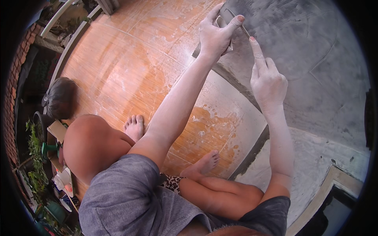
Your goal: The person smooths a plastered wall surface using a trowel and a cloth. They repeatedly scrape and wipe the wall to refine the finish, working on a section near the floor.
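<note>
Open at 2, blocked at 8

The grey surface point(323, 51) lies open past the right hand point(269, 84) at 2 o'clock; tiled floor point(118, 63) offers room at 11; a tool point(227, 16) obstructs 1 o'clock; a bent knee point(94, 145) blocks 8

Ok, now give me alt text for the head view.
A dust-whitened left hand grips a partly hidden flat tool; the right hand extends an index finger to its edge. Behind them are a grey surface and a white-smeared orange floor.
</note>
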Tool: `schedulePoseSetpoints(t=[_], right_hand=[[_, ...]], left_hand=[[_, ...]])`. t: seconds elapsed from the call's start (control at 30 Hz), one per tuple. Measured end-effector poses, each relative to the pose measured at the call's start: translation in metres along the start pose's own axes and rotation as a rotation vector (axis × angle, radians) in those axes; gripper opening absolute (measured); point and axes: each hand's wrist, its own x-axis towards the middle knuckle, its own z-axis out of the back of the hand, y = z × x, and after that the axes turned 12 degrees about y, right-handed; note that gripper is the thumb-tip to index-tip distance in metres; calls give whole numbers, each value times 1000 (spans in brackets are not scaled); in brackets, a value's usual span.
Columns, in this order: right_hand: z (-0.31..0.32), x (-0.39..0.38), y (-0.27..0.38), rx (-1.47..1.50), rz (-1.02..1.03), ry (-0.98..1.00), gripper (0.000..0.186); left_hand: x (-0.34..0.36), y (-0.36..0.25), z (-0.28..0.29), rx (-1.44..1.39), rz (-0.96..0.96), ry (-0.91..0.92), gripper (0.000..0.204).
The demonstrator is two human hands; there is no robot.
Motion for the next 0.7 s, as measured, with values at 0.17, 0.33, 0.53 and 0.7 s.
schedulePoseSetpoints(t=[0.17,0.33,0.53,0.7], right_hand=[[-13,2,-5,-11,41,-15,79],[-24,3,-11,-76,76,1,77],[-45,6,-23,-67,126,-6,75],[-59,1,-25,-114,183,88,75]], left_hand=[[3,0,1,-27,-52,-39,76],[-8,-12,10,-201,176,38,72],[-9,0,14,-188,106,31,72],[-24,22,21,-101,8,12,69]])
